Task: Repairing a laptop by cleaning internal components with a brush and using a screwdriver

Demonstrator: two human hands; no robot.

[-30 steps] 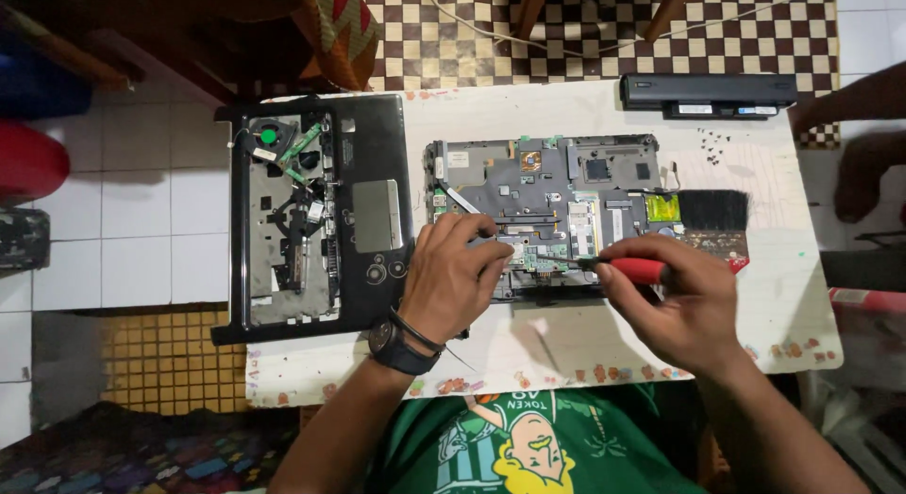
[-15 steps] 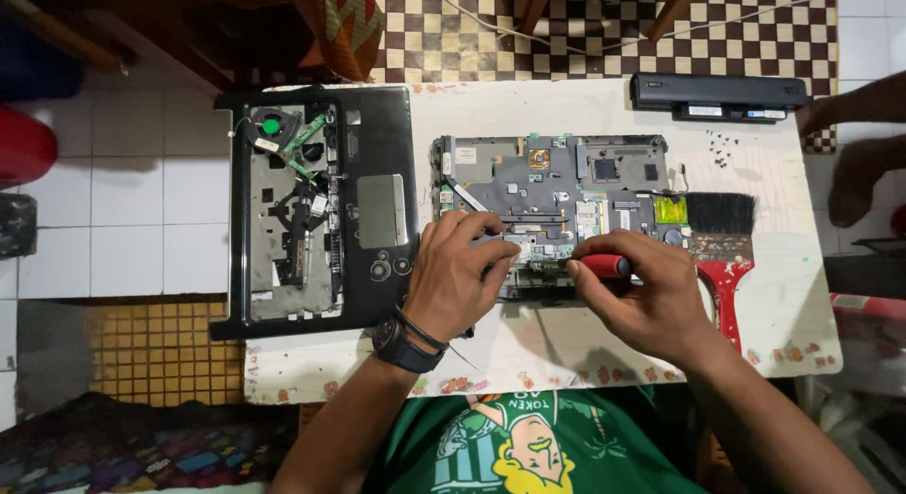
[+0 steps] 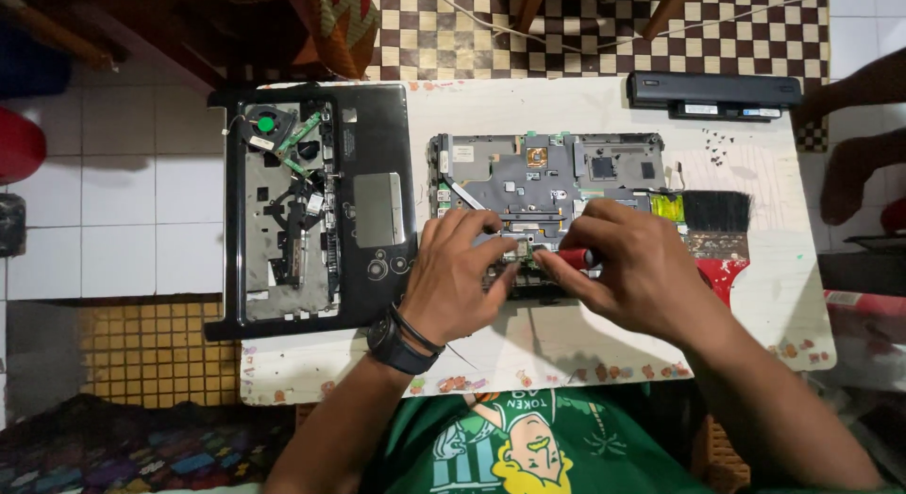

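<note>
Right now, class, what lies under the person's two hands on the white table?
Under the left hand and right hand lies the grey laptop base. The right hand holds a red-handled screwdriver. The board's front edge and the screwdriver's tip are covered by the hands.

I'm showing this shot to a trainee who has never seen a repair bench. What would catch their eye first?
First, the two hands meeting at mid-table over the opened laptop base: the left hand presses on its front edge while the right hand holds a red-handled screwdriver there. Next, the black palmrest cover lying at the table's left end, then the red-handled brush at the right.
</note>
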